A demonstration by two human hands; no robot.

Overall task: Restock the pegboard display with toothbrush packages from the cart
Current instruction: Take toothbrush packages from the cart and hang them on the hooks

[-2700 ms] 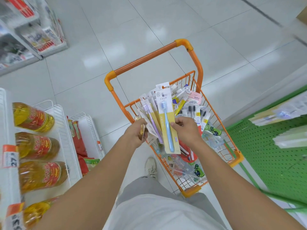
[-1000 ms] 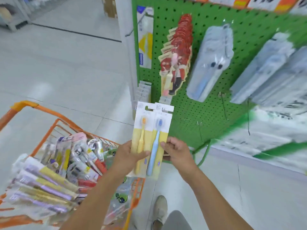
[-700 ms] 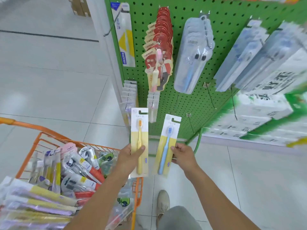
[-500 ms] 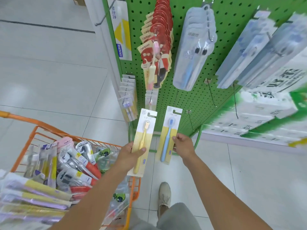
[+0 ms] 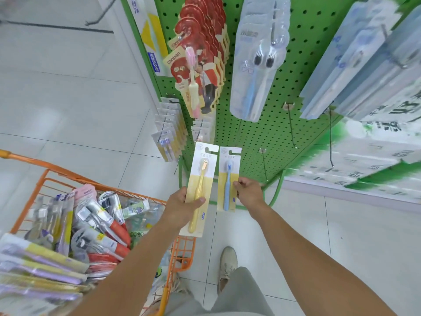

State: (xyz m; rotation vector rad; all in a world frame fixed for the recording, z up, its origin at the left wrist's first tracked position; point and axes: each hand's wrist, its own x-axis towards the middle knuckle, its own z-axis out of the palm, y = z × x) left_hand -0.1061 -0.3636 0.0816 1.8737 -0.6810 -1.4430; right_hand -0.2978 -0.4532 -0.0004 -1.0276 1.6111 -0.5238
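My left hand (image 5: 182,205) grips a carded yellow toothbrush package (image 5: 201,176), thumb across its front. My right hand (image 5: 249,192) pinches the right edge of a blue toothbrush package (image 5: 227,176). Both cards stand upright side by side, just in front of the lower part of the green pegboard (image 5: 268,131). Bare metal hooks (image 5: 264,165) stick out of the board right of the blue package. The orange cart (image 5: 182,247) at lower left holds several more toothbrush packages (image 5: 95,224).
Red carded toothbrushes (image 5: 200,60), clear twin packs (image 5: 259,58) and pale blue packs (image 5: 355,65) hang higher on the board. Small packs (image 5: 168,135) hang at its lower left. White tile floor lies around; my shoe (image 5: 227,265) is below the hands.
I turned from the cart to the pegboard, split the two packages between my hands, then brought them close together again and nearer the lower board.
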